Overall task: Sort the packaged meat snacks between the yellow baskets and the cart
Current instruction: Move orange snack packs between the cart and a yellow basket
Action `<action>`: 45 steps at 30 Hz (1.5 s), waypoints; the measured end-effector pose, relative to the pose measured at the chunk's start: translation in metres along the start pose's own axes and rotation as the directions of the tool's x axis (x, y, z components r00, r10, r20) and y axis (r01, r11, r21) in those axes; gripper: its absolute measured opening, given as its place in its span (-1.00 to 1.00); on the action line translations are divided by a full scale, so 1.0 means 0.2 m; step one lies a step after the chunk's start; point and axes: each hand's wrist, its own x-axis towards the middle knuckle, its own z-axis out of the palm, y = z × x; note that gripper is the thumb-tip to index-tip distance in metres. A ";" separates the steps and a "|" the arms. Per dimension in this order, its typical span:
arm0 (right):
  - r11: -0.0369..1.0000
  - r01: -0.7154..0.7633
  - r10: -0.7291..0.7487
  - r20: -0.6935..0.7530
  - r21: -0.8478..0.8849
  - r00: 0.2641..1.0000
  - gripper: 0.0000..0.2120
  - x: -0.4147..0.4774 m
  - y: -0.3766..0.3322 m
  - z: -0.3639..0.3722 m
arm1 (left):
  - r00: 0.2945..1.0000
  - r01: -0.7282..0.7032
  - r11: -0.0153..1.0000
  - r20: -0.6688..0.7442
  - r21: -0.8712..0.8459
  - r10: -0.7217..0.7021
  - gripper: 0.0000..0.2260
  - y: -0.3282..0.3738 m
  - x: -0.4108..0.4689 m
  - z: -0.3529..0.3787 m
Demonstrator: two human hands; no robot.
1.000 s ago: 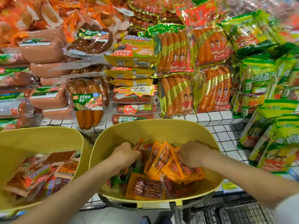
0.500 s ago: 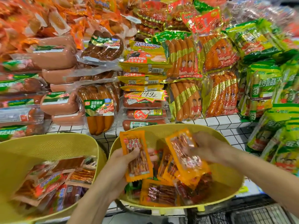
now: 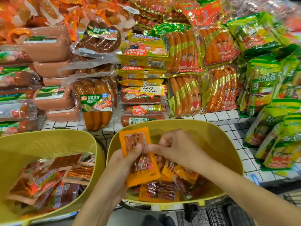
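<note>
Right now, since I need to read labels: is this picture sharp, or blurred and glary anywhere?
Head view: price tag legible mid-frame; packets in the left basket smeared by blur; glare on wrappers top right; wide-angle bending at edges.

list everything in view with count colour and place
left basket: one, yellow, lower left
right basket: one, yellow, centre
held packets: at least two, orange, above right basket
loose packets: several, orange and dark red, in right basket
mixed packets: several, red and brown, in left basket
sausage packs: many, pink, brown, orange, green, stacked on the shelf
price tag: one, yellow and red, shelf centre
shelf: one, white grid, behind the baskets
cart: one, dark wire, bottom right
left hand: grips the held packets
right hand: pinches the held packets
</note>
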 end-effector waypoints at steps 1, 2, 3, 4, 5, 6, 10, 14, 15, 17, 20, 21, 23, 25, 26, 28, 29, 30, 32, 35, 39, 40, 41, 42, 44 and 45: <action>0.996 -0.051 0.053 0.017 -0.067 0.998 -0.57 0.02 0.07 -0.06 | 0.999 -0.031 1.000 -0.020 -0.003 0.030 -0.70 0.00 0.00 0.00; 0.976 -0.127 0.137 0.043 -0.179 0.990 -0.55 0.03 0.15 -0.13 | 0.998 -0.056 0.998 -0.037 -0.013 0.056 -0.73 0.00 0.00 0.00; 0.926 -0.215 0.255 0.095 -0.311 0.962 -0.53 0.04 0.22 -0.18 | 0.996 -0.072 0.997 -0.051 -0.020 0.071 -0.75 0.01 0.00 0.00; 0.852 -0.281 0.383 0.161 -0.442 0.910 -0.50 0.04 0.30 -0.21 | 0.996 -0.076 0.997 -0.055 -0.022 0.075 -0.76 0.01 0.00 0.00; 0.773 -0.309 0.498 0.227 -0.554 0.837 -0.49 0.04 0.35 -0.22 | 0.996 -0.069 0.997 -0.051 -0.020 0.068 -0.77 0.01 0.01 0.00; 0.707 -0.295 0.576 0.282 -0.643 0.767 -0.49 0.04 0.38 -0.19 | 0.998 -0.055 0.998 -0.045 -0.016 0.054 -0.77 0.01 0.01 0.00; 0.575 -0.204 0.675 0.318 -0.792 0.666 -0.42 0.07 0.42 -0.04 | 0.999 -0.015 1.000 -0.039 -0.013 0.015 -0.76 0.00 0.02 0.01; 0.634 -0.322 0.610 0.200 -0.703 0.767 -0.61 0.11 0.42 -0.03 | 0.998 -0.013 0.999 -0.058 -0.041 0.010 -0.78 0.00 0.03 0.01; 0.662 -0.352 0.589 0.170 -0.662 0.790 -0.63 0.12 0.41 -0.04 | 0.998 -0.011 0.999 -0.063 -0.046 0.008 -0.78 0.00 0.03 0.01; 0.753 -0.438 0.559 0.126 -0.491 0.820 -0.69 0.10 0.38 -0.08 | 0.998 -0.001 0.998 -0.063 -0.062 -0.003 -0.79 0.00 0.03 0.01; 0.892 -0.450 0.451 0.140 -0.044 0.881 -0.80 0.03 0.30 -0.21 | 0.998 0.014 0.996 -0.061 -0.089 -0.019 -0.78 0.00 0.04 0.00; 0.907 -0.407 0.390 0.152 0.108 0.908 -0.81 0.00 0.26 -0.26 | 0.998 0.016 0.995 -0.066 -0.094 -0.022 -0.76 0.00 0.04 -0.01; 0.869 -0.317 0.242 0.232 0.379 0.942 -0.77 -0.04 0.16 -0.31 | 0.999 0.011 0.996 -0.043 -0.094 -0.015 -0.70 0.00 0.05 0.00; 0.860 -0.254 0.109 0.327 0.442 0.939 -0.77 -0.03 0.06 -0.26 | 0.999 0.035 0.996 0.013 -0.083 -0.034 -0.69 0.02 0.04 0.02; 0.877 -0.233 0.082 0.347 0.420 0.934 -0.79 -0.02 0.02 -0.20 | 0.998 0.067 0.994 0.026 -0.085 -0.066 -0.68 0.02 0.04 0.03; 0.917 -0.204 0.077 0.349 0.342 0.934 -0.83 0.03 -0.03 -0.07 | 0.994 0.107 0.990 0.012 -0.092 -0.107 -0.60 0.02 0.04 0.04; 0.923 -0.193 0.067 0.352 0.334 0.933 -0.83 0.04 -0.04 -0.02 | 0.995 0.099 0.993 -0.019 -0.065 -0.100 -0.54 0.02 0.04 0.04; 0.917 -0.187 0.051 0.363 0.353 0.930 -0.83 0.06 -0.04 0.01 | 0.995 0.086 0.996 -0.045 -0.028 -0.087 -0.48 0.02 0.04 0.03; 0.882 -0.205 0.026 0.391 0.425 0.920 -0.83 0.07 -0.02 0.01 | 0.998 0.056 0.997 -0.040 0.045 -0.054 -0.42 0.03 0.04 0.02; 0.839 -0.245 -0.010 0.465 0.485 0.885 -0.82 0.08 0.01 -0.04 | 0.999 -0.010 0.990 -0.034 0.141 0.015 -0.51 0.04 0.02 0.03; 0.788 -0.366 0.123 0.456 0.495 0.881 -0.82 0.12 0.10 -0.13 | 0.974 -0.069 0.992 -0.210 0.103 0.089 -0.68 0.05 0.02 0.00; 0.835 -0.388 0.234 0.385 0.391 0.893 -0.81 0.13 0.15 -0.13 | 0.965 -0.089 0.991 -0.236 0.103 0.111 -0.75 0.05 0.02 -0.01; 0.882 -0.422 0.346 0.318 0.211 0.883 -0.79 0.14 0.21 -0.13 | 0.960 -0.100 0.989 -0.249 0.111 0.125 -0.79 0.06 0.01 -0.02; 0.886 -0.463 0.446 0.282 -0.007 0.849 -0.74 0.15 0.25 -0.11 | 0.959 -0.104 0.985 -0.248 0.134 0.135 -0.82 0.06 0.01 -0.02; 0.806 -0.467 0.577 0.307 -0.363 0.757 -0.63 0.14 0.30 -0.03 | 0.955 -0.114 0.973 -0.246 0.201 0.163 -0.85 0.06 0.01 -0.02; 0.777 -0.422 0.598 0.339 -0.467 0.726 -0.60 0.14 0.31 0.02 | 0.953 -0.120 0.969 -0.249 0.218 0.174 -0.86 0.05 0.01 -0.02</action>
